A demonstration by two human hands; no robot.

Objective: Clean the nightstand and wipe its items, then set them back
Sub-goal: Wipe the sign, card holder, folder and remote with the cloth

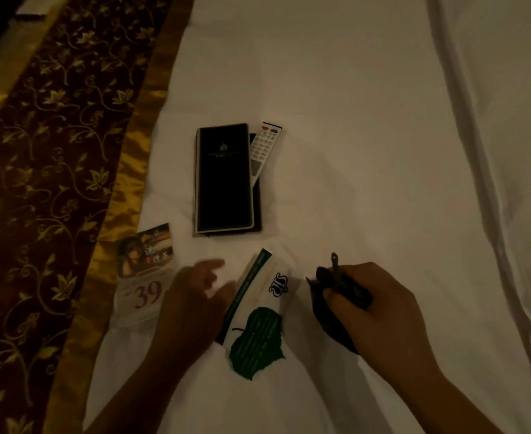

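While the white sheet point(351, 120) carries every item, the left hand point(195, 296) lies open, fingers loosely spread, touching the left edge of the green-leaf card point(257, 314). The right hand point(380, 308) is closed round a dark cloth point(330, 311). A "39" card point(145, 277) lies at the sheet's left edge. Farther off, a black folder point(223, 180) lies flat, with a remote point(264, 148) angled against its right side.
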